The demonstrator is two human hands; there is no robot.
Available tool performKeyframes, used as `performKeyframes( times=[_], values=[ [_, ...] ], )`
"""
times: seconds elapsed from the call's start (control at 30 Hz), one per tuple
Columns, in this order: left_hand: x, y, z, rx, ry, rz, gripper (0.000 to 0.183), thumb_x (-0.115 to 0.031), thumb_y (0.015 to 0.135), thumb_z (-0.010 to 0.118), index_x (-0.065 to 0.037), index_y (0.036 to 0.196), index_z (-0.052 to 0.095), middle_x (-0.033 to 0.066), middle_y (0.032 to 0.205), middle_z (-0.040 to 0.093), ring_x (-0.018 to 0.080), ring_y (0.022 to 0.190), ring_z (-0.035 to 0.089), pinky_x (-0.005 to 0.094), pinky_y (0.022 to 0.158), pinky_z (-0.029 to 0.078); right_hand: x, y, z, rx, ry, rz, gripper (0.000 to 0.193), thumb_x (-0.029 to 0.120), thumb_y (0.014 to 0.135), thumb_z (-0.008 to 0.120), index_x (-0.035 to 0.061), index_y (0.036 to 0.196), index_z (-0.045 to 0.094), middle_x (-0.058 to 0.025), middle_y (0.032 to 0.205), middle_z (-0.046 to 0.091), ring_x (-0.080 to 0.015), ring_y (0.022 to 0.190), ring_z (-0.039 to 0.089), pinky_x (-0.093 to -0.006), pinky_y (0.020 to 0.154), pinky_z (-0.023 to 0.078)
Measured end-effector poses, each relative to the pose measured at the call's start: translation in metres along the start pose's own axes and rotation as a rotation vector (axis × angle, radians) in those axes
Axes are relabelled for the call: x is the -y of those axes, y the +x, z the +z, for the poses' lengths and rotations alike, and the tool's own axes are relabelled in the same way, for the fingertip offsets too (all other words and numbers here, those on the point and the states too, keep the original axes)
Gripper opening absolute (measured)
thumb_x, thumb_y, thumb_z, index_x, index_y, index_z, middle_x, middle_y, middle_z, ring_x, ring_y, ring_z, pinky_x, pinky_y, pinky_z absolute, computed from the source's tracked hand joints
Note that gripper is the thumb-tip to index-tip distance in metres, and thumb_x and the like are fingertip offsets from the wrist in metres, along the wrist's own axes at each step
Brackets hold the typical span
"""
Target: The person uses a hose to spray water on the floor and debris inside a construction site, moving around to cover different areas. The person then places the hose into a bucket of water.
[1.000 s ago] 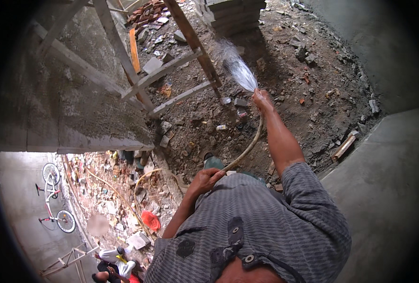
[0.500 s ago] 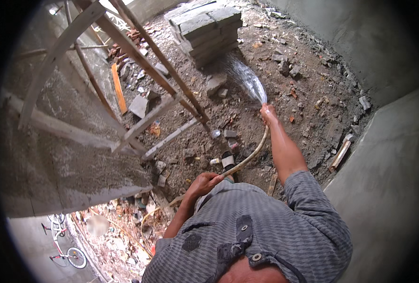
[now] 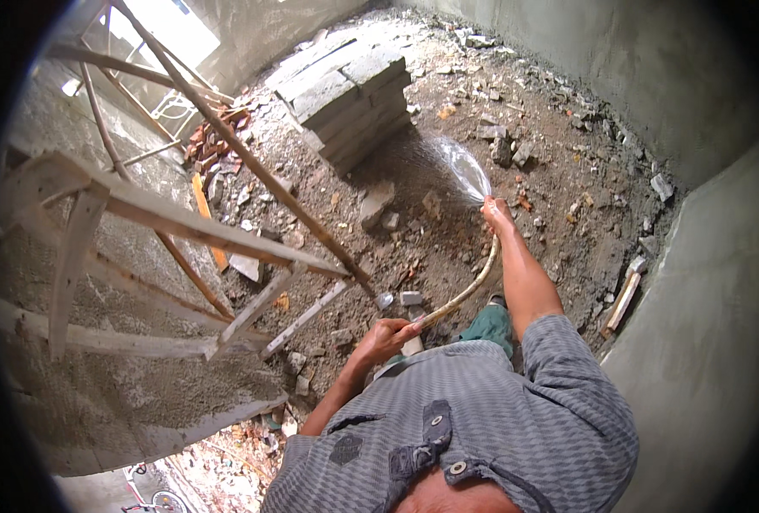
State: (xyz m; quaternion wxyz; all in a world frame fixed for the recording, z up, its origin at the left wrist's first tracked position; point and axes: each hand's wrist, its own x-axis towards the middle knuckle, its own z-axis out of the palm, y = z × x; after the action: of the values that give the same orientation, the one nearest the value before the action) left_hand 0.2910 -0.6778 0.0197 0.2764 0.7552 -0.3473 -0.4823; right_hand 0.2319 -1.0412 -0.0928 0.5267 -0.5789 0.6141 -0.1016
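Note:
A pale hose [image 3: 465, 293] runs in a curve between my two hands. My right hand [image 3: 497, 214], arm stretched forward, is closed round its far end, and a fan of water [image 3: 461, 164] sprays out ahead and to the left. Nearer my body, my left hand [image 3: 385, 339] is wrapped round the lower part of the hose. The spray falls on dirt beside a stack of grey blocks [image 3: 358, 107], where the ground looks dark and wet. The hose beyond my left hand is hidden by my arm and shirt.
On the left stands a wooden ladder-like frame [image 3: 200, 224] with slanting poles. Rubble and broken block pieces [image 3: 378, 205] litter the dirt floor. Grey plastered walls [image 3: 696, 342] rise at the right and back. A wood piece [image 3: 623, 301] lies by the right wall; a bicycle [image 3: 161, 500] is at lower left.
My view has shifted, and the ladder frame sits lower in it. A green-clad leg now shows in front of me. Both hands still grip the hose, and water keeps spraying near the block stack.

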Motion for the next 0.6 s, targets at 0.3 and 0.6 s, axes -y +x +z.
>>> performKeyframes(
  times=[0.3,0.6],
  values=[
    [-0.14,0.177,0.049,-0.015,-0.084,0.093,0.037,-0.038,0.088,0.052,-0.003,0.09,0.065,-0.0028,0.059,0.047,0.0087,0.056,0.042,0.0291,0.047,0.034,0.067,0.213,-0.132,0.091,-0.239,-0.305,0.045,0.043,0.089,0.036,0.0055,0.073,0.057,-0.0031,0.049,0.043,-0.0164,0.038,0.038,-0.0356,0.038,0.036],
    [-0.272,0.281,0.068,-0.007,-0.093,0.166,0.041,-0.041,0.087,0.053,-0.002,0.09,0.064,-0.0024,0.059,0.047,0.0078,0.057,0.041,0.0273,0.048,0.034,0.187,0.283,-0.24,0.045,-0.445,-0.502,0.038,0.035,0.091,0.041,0.0073,0.076,0.062,-0.0041,0.055,0.052,-0.0127,0.041,0.041,-0.0306,0.038,0.033]
  ],
)
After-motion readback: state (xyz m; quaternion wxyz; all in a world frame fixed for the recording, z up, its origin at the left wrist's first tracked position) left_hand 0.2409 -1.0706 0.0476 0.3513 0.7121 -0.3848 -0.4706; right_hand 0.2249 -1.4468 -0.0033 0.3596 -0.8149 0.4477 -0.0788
